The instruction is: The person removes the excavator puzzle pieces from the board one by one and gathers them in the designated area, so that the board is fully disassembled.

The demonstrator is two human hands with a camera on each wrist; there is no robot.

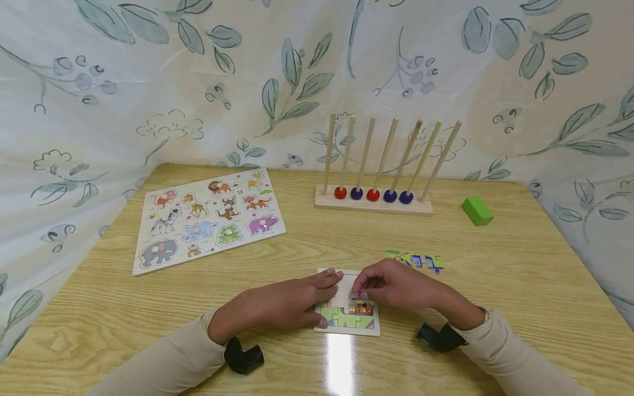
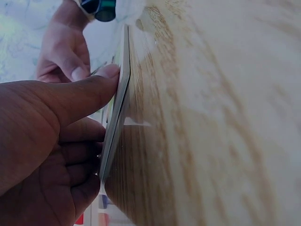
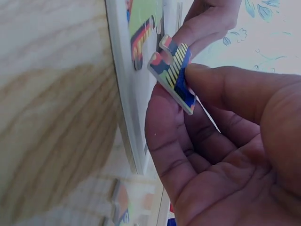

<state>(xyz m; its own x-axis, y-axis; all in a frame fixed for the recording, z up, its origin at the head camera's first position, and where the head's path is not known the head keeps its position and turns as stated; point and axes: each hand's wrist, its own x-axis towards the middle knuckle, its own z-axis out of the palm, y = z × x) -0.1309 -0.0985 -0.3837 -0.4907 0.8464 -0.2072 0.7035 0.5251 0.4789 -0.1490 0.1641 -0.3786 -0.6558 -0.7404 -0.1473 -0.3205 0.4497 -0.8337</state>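
Note:
A small jigsaw board (image 1: 342,300) with a pale wooden frame lies on the table in front of me, its lower row filled with green pieces. My left hand (image 1: 282,303) rests on its left side, fingertips over the upper part and thumb (image 2: 106,73) at the near corner. Thumb and index finger of my right hand (image 1: 403,287) pinch a jigsaw piece (image 3: 174,70) with yellow-and-black stripes and a blue edge. In the right wrist view the piece is tilted above the board. Several loose jigsaw pieces (image 1: 416,260) lie just beyond the right hand.
An animal peg puzzle (image 1: 208,217) lies at the back left. At the back centre stands a wooden rack (image 1: 373,203) with upright rods and red and blue beads. A green block (image 1: 477,211) sits at the back right, before a leaf-patterned cloth (image 1: 297,82).

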